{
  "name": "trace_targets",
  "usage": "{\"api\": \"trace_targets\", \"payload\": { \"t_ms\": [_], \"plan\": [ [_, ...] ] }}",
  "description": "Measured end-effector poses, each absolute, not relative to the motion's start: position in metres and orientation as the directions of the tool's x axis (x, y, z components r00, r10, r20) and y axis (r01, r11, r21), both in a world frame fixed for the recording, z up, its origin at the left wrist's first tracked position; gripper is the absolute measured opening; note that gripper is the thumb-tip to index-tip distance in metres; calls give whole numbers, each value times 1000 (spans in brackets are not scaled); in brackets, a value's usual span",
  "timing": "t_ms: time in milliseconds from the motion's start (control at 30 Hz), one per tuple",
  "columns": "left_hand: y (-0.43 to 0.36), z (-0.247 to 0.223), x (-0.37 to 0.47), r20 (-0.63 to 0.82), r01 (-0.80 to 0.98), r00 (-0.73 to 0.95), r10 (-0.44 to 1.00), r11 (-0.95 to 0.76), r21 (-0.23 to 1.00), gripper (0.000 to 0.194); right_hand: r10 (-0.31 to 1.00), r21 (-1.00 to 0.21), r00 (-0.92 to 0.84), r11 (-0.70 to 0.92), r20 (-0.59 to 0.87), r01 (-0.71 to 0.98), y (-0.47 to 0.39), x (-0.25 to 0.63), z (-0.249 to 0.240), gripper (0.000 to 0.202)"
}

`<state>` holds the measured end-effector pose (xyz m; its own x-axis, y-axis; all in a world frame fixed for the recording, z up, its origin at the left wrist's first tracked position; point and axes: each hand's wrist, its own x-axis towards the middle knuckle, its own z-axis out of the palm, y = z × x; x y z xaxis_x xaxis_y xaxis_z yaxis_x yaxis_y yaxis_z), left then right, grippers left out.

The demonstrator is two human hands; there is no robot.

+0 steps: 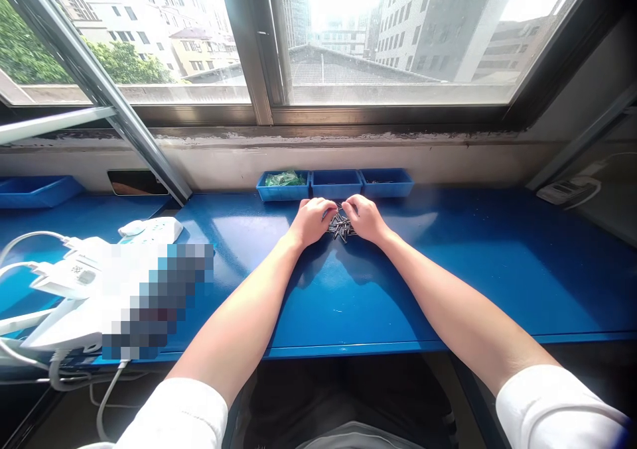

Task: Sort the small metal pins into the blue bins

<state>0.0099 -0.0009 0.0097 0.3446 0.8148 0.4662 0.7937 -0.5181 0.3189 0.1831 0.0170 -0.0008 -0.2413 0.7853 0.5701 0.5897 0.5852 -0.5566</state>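
Metal pieces lie heaped — left hand, right hand alongside.

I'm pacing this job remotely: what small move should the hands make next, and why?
Perhaps the right hand could ease one of the metal pieces off the pile's near edge: it and the left hand flank the pile, whose pieces lie crossed, so an edge one should lift easiest. Whether either hand holds one is unclear.

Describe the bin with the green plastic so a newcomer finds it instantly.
On the blue table, look beyond the loose metal pieces to a row of three blue bins by the wall. It's the leftmost bin of that row, the only one showing green plastic inside.
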Motion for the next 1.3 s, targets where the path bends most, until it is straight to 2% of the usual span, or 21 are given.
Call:
{"api": "trace_targets", "payload": {
  "t_ms": [267, 433, 533, 733, 900, 1067, 1167, 1233, 1300],
  "plan": [
    [4, 5, 7, 537, 794, 327, 778, -534, 290, 26, 830, -666, -163, 531, 533, 524, 15, 183, 3, 37],
    [6, 4, 5, 509, 827, 279, 814, -473, 303, 28, 881, -858, -213, 465, 423, 220, 17, 186, 2, 30],
    [5, 6, 5, 471, 835, 278, 837, -453, 312, 29, 900, -918, -251, 388, 357, 83, 16, 189, 5, 27],
    [5, 6, 5, 483, 819, 299, 823, -481, 312, 28, 911, -945, -259, 327, 321, -21, 11, 191, 11, 26],
    [7, 3, 5, 510, 814, 286, 811, -487, 316, 26, 911, -944, -259, 330, 320, -7, 12, 192, 11, 25],
    [10, 0, 4, 522, 822, 226, 823, -448, 351, 35, 915, -933, -182, 353, 359, -68, 20, 196, 6, 30],
    [11, -2, 3, 472, 851, 211, 856, -399, 342, 39, 905, -908, -85, 419, 416, 12, 27, 201, 4, 41],
    [11, -4, 3, 436, 867, 220, 873, -379, 323, 43, 884, -856, -23, 459, 468, 236, 30, 205, 4, 49],
    [11, -6, 3, 404, 878, 228, 886, -366, 309, 47, 860, -741, 11, 433, 510, 513, 32, 208, 4, 57]
  ]
}}
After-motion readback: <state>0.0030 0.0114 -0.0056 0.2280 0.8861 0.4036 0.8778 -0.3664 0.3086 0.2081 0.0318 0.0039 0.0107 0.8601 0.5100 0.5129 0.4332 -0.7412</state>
